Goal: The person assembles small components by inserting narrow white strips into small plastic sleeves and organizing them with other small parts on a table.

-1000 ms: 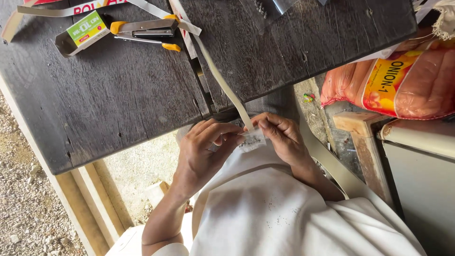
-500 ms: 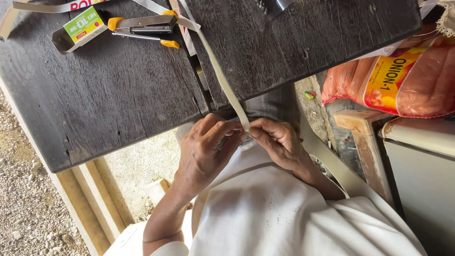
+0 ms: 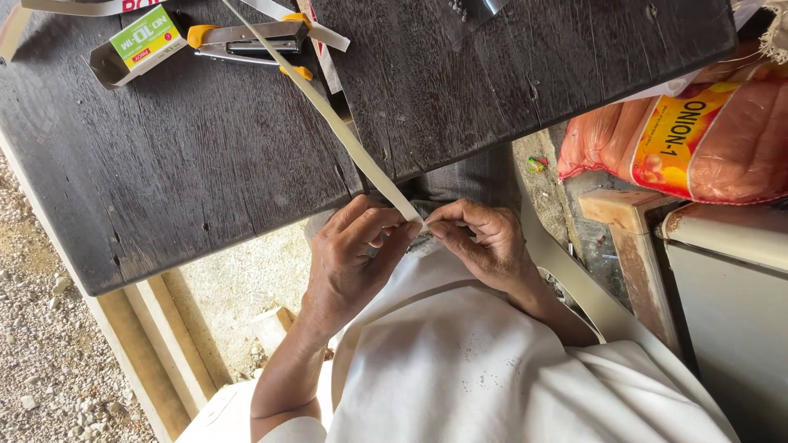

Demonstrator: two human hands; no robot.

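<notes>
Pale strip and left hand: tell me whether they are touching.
Touching. The head view shows the left hand's fingertips pinching the pale strip's near end, opposite the right hand.

Up top there's a dark, weathered wooden table (image 3: 205, 164) filling most of the frame. A stapler with yellow ends (image 3: 250, 43) sits near its upper left, just beside a small green box with an open metal-looking sleeve (image 3: 139, 45). Over on the right, an orange mesh sack (image 3: 706, 131) leans by a pale cabinet (image 3: 730, 303). Gravel ground (image 3: 41, 361) lower left.
</notes>
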